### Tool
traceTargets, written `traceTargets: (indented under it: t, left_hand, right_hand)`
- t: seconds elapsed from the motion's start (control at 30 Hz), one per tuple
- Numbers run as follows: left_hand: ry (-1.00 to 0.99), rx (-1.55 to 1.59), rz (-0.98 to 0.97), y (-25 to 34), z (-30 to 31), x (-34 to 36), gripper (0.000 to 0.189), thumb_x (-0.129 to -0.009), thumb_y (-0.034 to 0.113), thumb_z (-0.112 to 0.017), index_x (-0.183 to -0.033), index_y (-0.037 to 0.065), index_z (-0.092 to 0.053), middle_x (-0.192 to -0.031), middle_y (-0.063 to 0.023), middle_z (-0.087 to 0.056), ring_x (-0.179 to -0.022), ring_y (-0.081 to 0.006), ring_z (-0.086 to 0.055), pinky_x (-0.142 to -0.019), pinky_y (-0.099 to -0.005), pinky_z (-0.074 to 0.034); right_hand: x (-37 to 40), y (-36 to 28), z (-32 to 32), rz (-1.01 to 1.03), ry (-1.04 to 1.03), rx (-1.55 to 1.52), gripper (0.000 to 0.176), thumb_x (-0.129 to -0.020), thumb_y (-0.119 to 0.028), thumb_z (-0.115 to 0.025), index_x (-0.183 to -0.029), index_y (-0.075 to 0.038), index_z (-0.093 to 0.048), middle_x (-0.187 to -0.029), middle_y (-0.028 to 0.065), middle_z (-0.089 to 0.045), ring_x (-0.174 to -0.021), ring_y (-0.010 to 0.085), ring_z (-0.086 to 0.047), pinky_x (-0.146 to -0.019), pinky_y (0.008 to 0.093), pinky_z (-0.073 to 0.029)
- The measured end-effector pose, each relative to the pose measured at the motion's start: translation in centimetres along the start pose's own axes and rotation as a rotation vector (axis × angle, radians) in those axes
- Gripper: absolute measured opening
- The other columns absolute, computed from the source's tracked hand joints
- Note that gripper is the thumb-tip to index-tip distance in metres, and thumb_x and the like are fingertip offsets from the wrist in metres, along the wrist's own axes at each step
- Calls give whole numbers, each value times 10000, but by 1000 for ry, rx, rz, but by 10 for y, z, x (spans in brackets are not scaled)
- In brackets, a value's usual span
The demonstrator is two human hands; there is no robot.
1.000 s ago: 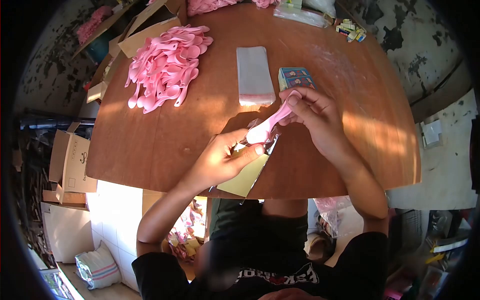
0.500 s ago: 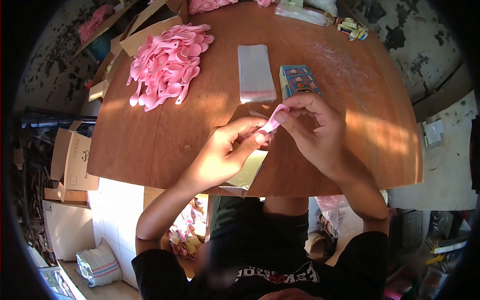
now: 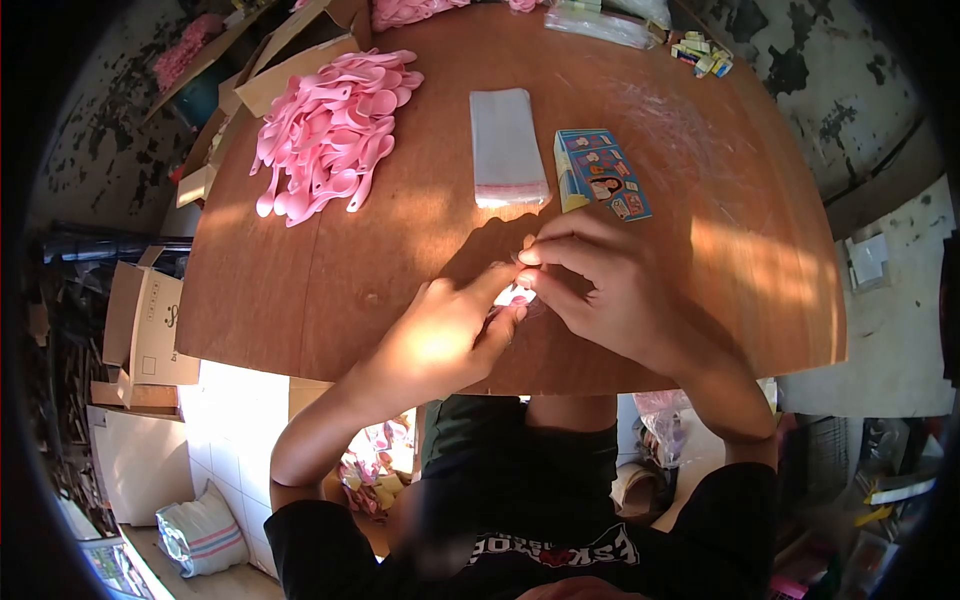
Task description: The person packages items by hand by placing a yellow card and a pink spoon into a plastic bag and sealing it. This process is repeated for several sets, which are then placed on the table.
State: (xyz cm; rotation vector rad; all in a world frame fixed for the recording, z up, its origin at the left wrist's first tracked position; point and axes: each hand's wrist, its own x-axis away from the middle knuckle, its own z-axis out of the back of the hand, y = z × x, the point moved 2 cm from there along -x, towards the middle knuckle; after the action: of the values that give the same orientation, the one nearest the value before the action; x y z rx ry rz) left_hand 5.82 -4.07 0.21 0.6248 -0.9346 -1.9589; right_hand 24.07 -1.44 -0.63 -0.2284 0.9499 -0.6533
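My left hand (image 3: 440,335) and my right hand (image 3: 600,285) meet over the near edge of a round brown table (image 3: 700,170). Between their fingertips is a pink plastic spoon inside a clear bag (image 3: 515,295); only a small pink bit shows, the rest is hidden by my fingers. Both hands pinch the bag. A stack of clear bags (image 3: 507,148) lies just beyond my hands, with a colourful printed box (image 3: 600,172) to its right.
A heap of pink plastic spoons (image 3: 330,130) lies at the table's far left beside an open cardboard box (image 3: 290,60). More packets (image 3: 700,55) sit at the far right edge. Cardboard boxes (image 3: 145,325) and a sack (image 3: 200,535) are on the floor to the left.
The spoon has gone deeper into the bag until it is almost hidden. Both hands have closed together and come nearer the table's edge. The yellowish card under the bag is out of sight.
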Motion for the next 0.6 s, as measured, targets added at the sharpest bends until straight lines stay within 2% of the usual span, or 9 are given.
traceTargets:
  t: [0.07, 0.17, 0.23, 0.27, 0.3, 0.4, 0.47, 0.53, 0.6]
  left_hand:
    - [-44, -138, 8, 0, 2, 1, 270, -898, 79, -641, -1150, -5, -595, -771, -204, -630, -586, -319, -617, -534, -340, -457]
    - [-88, -198, -49, -4, 4, 1, 259, -884, 60, -645, -1134, 2, -613, -796, -193, -651, -597, -322, -623, -537, -360, -467]
    - [-66, -151, -136, -9, 3, 4, 261, -877, 53, -648, -1132, 8, -618, -809, -188, -658, -603, -329, -621, -546, -369, -473]
    - [-43, -105, -221, -9, 2, 5, 264, -869, 46, -651, -1130, 15, -623, -821, -184, -665, -610, -337, -620, -556, -377, -478]
    - [-44, -101, -224, -8, 1, 8, 264, -869, 46, -651, -1130, 15, -623, -821, -184, -665, -610, -337, -620, -556, -377, -478]
    - [-43, -21, -235, -8, -1, 15, 227, -853, -7, -590, -1078, 23, -582, -774, -201, -641, -699, -397, -631, -591, -451, -488]
    - [-6, -56, -267, -11, -3, 19, 269, -849, 22, -662, -1116, 30, -631, -811, -147, -673, -607, -313, -621, -546, -340, -468]
    - [6, -56, -254, -8, 0, 24, 260, -847, 21, -667, -1105, 31, -635, -816, -135, -668, -602, -278, -626, -545, -327, -461]
    - [13, -54, -243, -6, 4, 28, 252, -845, 20, -673, -1095, 33, -639, -820, -123, -662, -596, -243, -632, -543, -314, -454]
  right_hand:
    - [3, -4, -2, -32, -38, 1, 77, -789, -56, -705, -860, -31, -691, -897, 62, -639, -759, 218, -627, -681, 328, -523]
    - [4, -6, 0, -92, -145, -25, 70, -805, -45, -697, -866, -11, -691, -885, 70, -638, -768, 205, -628, -677, 316, -516]
    - [4, -3, 1, -123, -216, -50, 78, -810, -28, -703, -880, 3, -692, -876, 75, -638, -793, 193, -630, -679, 306, -509]
    - [4, 0, 1, -148, -212, -156, 62, -808, -51, -691, -854, -9, -688, -835, 71, -633, -740, 196, -626, -645, 309, -507]
    - [4, 2, 1, -174, -208, -262, 55, -806, -73, -679, -827, -22, -684, -794, 68, -628, -686, 198, -621, -612, 312, -505]
    - [-2, -4, 6, -209, -257, -278, 59, -796, -75, -688, -827, -24, -684, -760, 70, -620, -676, 178, -622, -588, 299, -496]
    - [-1, -7, 3, -235, -281, -273, 55, -806, -73, -685, -830, -23, -682, -769, 65, -625, -678, 164, -621, -588, 295, -497]
    - [-4, -10, 5, -248, -301, -254, 52, -816, -71, -681, -833, -22, -681, -779, 59, -630, -680, 150, -620, -589, 291, -498]
    - [-6, -13, 8, -363, -287, -474, 21, -845, 17, -636, -866, 17, -641, -849, 52, -607, -756, 98, -575, -653, 250, -467]
